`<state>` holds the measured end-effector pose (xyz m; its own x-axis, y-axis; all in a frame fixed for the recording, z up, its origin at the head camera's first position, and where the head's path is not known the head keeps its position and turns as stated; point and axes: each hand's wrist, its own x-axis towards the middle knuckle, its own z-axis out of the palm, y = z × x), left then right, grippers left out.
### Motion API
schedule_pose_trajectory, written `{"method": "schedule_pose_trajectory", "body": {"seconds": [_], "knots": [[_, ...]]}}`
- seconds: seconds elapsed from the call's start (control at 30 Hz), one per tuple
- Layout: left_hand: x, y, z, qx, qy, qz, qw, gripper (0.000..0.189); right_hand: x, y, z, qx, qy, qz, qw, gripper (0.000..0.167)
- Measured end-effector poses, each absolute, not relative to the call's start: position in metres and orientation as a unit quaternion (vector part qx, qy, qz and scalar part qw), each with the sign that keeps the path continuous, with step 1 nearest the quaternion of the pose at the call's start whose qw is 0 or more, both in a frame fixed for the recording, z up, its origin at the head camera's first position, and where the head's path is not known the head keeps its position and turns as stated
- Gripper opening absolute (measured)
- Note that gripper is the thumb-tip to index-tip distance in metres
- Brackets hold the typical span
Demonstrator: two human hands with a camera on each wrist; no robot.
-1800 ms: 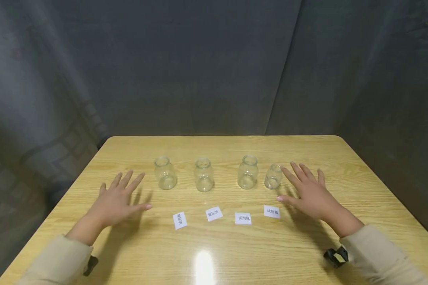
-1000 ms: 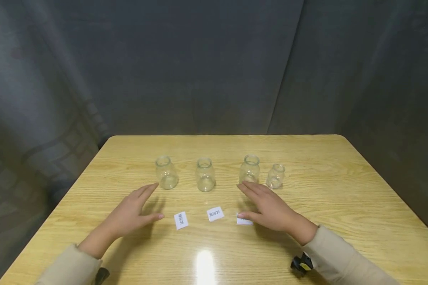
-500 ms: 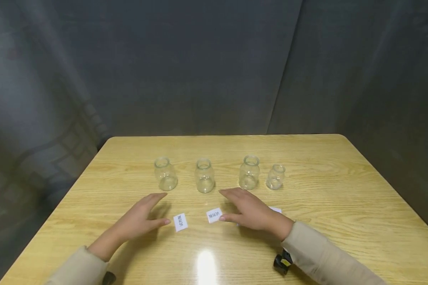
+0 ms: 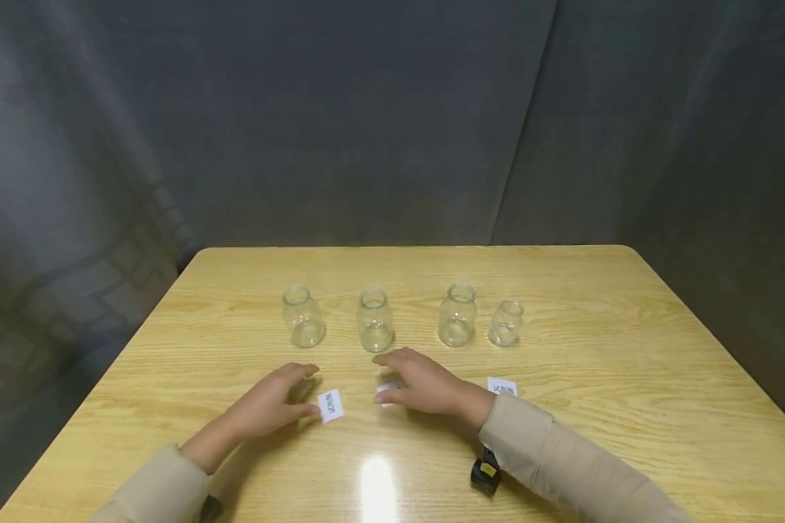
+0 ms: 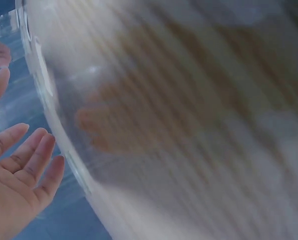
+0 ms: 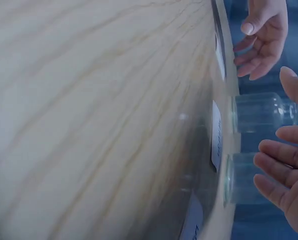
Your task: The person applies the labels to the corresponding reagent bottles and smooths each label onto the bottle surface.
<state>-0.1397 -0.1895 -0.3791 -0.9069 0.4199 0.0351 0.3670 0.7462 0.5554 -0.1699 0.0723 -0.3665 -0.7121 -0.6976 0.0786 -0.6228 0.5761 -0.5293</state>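
My left hand (image 4: 268, 403) hovers over the table beside the leftmost white card (image 4: 331, 407), its thumb tip at the card's edge. Nothing is in its loosely bent fingers. Above the second card (image 4: 386, 388) is my right hand (image 4: 421, 381), which covers part of it and holds nothing. A third card is hidden behind that hand or forearm. The right card (image 4: 502, 386) lies beyond the right sleeve, with dark printed characters. In the right wrist view, the relaxed fingers of the right hand (image 6: 293, 170) appear in front of a glass jar (image 6: 238, 177); the left hand is farther off.
Behind the cards, upright glass jars stand in a row on the wooden table (image 4: 595, 334): a left jar (image 4: 304, 319), a second jar (image 4: 375, 323), a third jar (image 4: 457, 317) and a smaller right jar (image 4: 506, 324). Dark grey cloth (image 4: 340, 131) hangs behind.
My right hand has swept left from beside the small jar, across the cards, to the second card. My left hand has moved right and nearer the leftmost card. Jars and cards stay put.
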Motion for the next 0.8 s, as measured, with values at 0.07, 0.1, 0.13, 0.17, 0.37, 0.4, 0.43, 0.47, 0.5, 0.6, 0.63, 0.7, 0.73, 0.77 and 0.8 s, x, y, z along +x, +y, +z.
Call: {"method": "schedule_pose_trajectory", "body": {"seconds": [0.07,0.1,0.13,0.17,0.37,0.4,0.43,0.47,0.5,0.6,0.63,0.7,0.73,0.77,0.8], "knots": [[-0.141,-0.187,-0.381,0.207,0.932,0.293,0.052,0.062,-0.172,0.068,-0.368,-0.37,0.884,-0.275,0.08,0.057],[-0.141,-0.186,-0.382,0.206,0.931,0.296,0.056,0.062,-0.173,0.066,-0.369,-0.37,0.884,-0.274,0.084,0.056],[-0.142,-0.185,-0.382,0.205,0.93,0.3,0.058,0.061,-0.175,0.064,-0.37,-0.369,0.884,-0.272,0.087,0.055],[-0.142,-0.185,-0.383,0.204,0.929,0.303,0.06,0.06,-0.176,0.062,-0.371,-0.367,0.886,-0.269,0.09,0.054],[-0.145,-0.183,-0.385,0.215,0.925,0.307,0.063,0.054,-0.182,0.051,-0.373,-0.366,0.888,-0.259,0.102,0.05],[-0.145,-0.183,-0.386,0.218,0.924,0.307,0.067,0.052,-0.183,0.049,-0.373,-0.367,0.887,-0.26,0.104,0.049],[-0.146,-0.183,-0.386,0.218,0.923,0.308,0.07,0.051,-0.184,0.047,-0.374,-0.369,0.885,-0.263,0.107,0.049],[-0.146,-0.183,-0.387,0.219,0.923,0.307,0.072,0.05,-0.185,0.045,-0.374,-0.371,0.884,-0.262,0.107,0.048],[-0.146,-0.183,-0.387,0.219,0.924,0.306,0.074,0.049,-0.186,0.043,-0.374,-0.373,0.884,-0.262,0.109,0.048],[-0.147,-0.183,-0.388,0.216,0.925,0.303,0.075,0.046,-0.189,0.037,-0.376,-0.371,0.886,-0.253,0.115,0.047],[-0.147,-0.182,-0.388,0.214,0.926,0.302,0.073,0.046,-0.19,0.035,-0.376,-0.372,0.886,-0.25,0.117,0.047],[-0.147,-0.181,-0.389,0.2,0.93,0.302,0.068,0.045,-0.191,0.031,-0.378,-0.371,0.888,-0.243,0.121,0.048],[-0.146,-0.18,-0.39,0.193,0.931,0.302,0.065,0.044,-0.191,0.029,-0.379,-0.372,0.889,-0.238,0.122,0.048],[-0.146,-0.18,-0.39,0.189,0.932,0.302,0.062,0.043,-0.191,0.028,-0.379,-0.374,0.889,-0.234,0.122,0.048],[-0.145,-0.179,-0.391,0.185,0.933,0.304,0.06,0.043,-0.191,0.027,-0.38,-0.376,0.889,-0.229,0.122,0.048]]}}
